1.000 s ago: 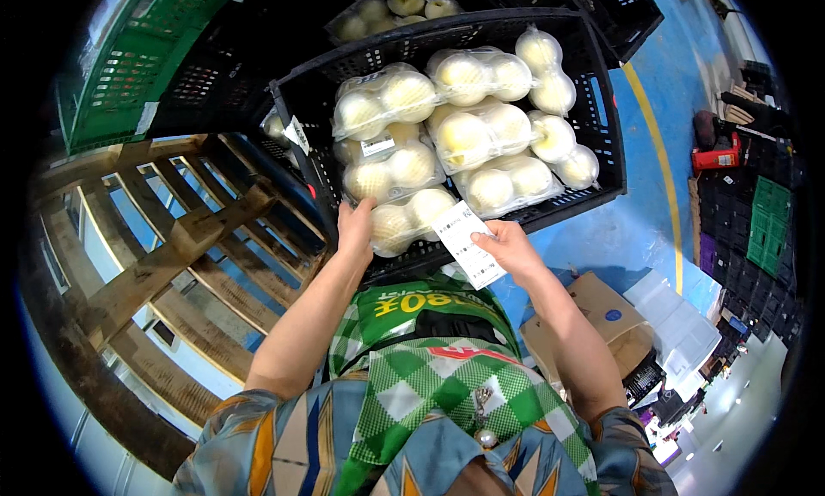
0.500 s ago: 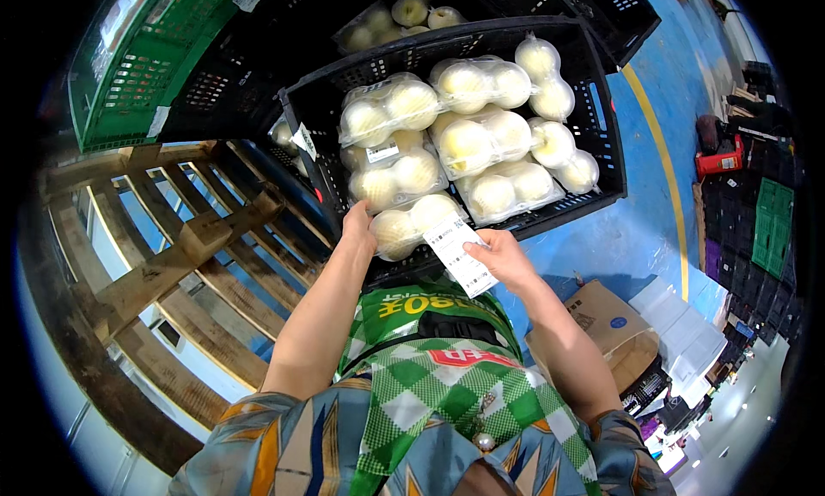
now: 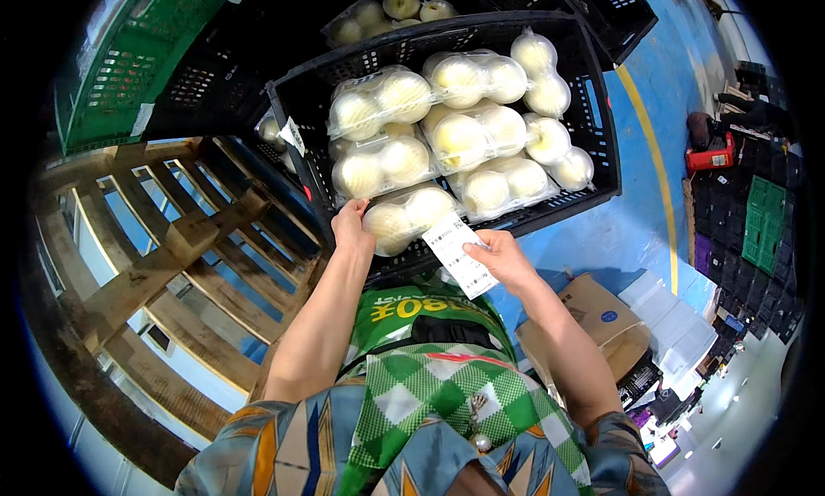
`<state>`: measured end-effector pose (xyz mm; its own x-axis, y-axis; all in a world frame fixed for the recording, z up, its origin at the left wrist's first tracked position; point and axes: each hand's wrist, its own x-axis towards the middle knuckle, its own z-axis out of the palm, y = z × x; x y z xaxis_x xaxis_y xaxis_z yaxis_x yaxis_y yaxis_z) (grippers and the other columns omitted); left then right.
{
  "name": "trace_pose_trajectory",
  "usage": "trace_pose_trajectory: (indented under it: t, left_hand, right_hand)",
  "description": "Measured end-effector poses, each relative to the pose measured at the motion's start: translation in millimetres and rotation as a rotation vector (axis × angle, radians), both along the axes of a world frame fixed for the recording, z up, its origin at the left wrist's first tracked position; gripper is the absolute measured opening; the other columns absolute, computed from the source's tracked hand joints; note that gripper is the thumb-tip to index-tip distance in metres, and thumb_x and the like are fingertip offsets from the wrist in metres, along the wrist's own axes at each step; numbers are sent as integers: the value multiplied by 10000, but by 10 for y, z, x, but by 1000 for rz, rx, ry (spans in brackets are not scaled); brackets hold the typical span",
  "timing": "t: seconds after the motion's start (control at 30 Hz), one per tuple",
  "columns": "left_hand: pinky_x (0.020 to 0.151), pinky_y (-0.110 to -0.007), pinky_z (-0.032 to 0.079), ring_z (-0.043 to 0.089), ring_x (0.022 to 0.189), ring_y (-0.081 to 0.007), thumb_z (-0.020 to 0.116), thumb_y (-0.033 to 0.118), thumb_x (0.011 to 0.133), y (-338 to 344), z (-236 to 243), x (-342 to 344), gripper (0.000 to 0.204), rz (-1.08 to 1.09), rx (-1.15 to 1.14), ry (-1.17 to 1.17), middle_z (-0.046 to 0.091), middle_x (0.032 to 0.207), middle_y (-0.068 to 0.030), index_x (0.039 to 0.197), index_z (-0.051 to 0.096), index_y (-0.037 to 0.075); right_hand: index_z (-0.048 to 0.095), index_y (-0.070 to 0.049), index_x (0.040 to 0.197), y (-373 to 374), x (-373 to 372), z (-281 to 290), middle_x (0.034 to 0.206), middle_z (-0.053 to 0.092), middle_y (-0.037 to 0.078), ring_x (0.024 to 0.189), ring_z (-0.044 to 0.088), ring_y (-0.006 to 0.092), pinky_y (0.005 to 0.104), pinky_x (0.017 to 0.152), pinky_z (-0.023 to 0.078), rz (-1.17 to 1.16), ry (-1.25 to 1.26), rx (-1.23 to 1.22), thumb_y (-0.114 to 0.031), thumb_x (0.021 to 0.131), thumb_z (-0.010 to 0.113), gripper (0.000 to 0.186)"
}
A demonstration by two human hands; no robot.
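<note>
Since a second ago, both hands have barely shifted; the crate sits slightly lower in the head view. Left hand [image 3: 351,227] rests with fingers curled on the nearest bag of pale round fruit [image 3: 411,215], seemingly steadying it at the front edge of the black crate [image 3: 601,135]. Right hand [image 3: 501,257] pinches a white paper slip [image 3: 460,255] flat against that bag, its long axis running from the bag's front edge back toward the person's chest.
</note>
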<state>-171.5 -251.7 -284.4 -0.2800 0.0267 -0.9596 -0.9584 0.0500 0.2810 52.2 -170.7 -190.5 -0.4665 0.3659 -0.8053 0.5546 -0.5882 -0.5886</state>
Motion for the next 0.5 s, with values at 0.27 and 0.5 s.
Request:
trace_pose_trajectory:
  t: [0.27,0.5]
  left_hand:
    - [742,-361,473,567,787,-227,460,-18,767,-24,1,-78,42,-375,19,160,579,954,-169,773,485,-51]
    - [811,-341,464,574,983,-291,394,-50,769,-32,91,-19,332,-407,96,198,500,1079,-230,1073,262,-37]
  right_hand:
    - [607,23,900,117,-219,-48,840,646,74,681,583,104,265,602,455,115,-63,59,-161,845,580,194]
    - [624,-18,877,161,-583,-290,1293,450,138,908,586,327,348,757,456,614,130,445,-210,775,605,218]
